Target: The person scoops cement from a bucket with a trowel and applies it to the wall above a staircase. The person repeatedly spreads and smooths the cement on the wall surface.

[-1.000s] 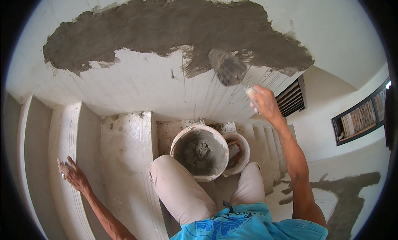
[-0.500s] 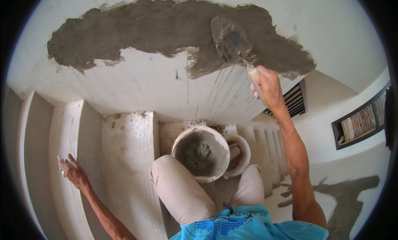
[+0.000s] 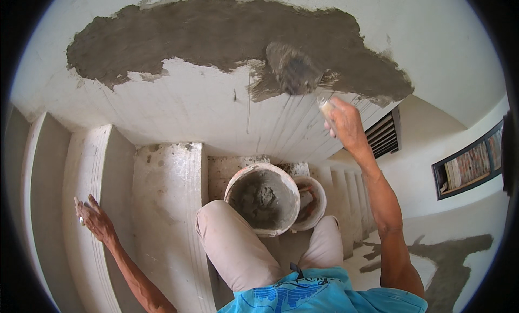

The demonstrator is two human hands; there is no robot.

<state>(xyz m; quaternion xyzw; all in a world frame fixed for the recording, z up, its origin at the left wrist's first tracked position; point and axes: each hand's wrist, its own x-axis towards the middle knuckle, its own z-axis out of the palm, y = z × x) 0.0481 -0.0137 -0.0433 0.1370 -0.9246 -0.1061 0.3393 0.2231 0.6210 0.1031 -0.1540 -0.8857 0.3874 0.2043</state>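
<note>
My right hand (image 3: 346,124) is closed around the pale handle of a trowel (image 3: 292,69). Its rounded blade, smeared with mortar, lies against the lower edge of a wide band of wet grey mortar (image 3: 178,35) on the white wall (image 3: 189,105). Fingers spread, my left hand (image 3: 96,221) rests on a stair step (image 3: 86,167) and holds nothing; a ring shows on one finger. Between my knees stands a bucket (image 3: 262,199) with grey mortar in it. A smaller bucket (image 3: 311,202), partly hidden behind the first, has a reddish-handled item inside.
Pale stair steps (image 3: 167,216) rise on the left, and more steps (image 3: 351,199) go down on the right. A dark slatted vent (image 3: 384,135) and a dark-framed window opening (image 3: 470,162) are on the right. Grey mortar patches (image 3: 454,259) mark the surface at lower right.
The trowel blade has moved down and slightly left along the mortar's lower edge, with my right hand tilting along. My left hand stays on the step.
</note>
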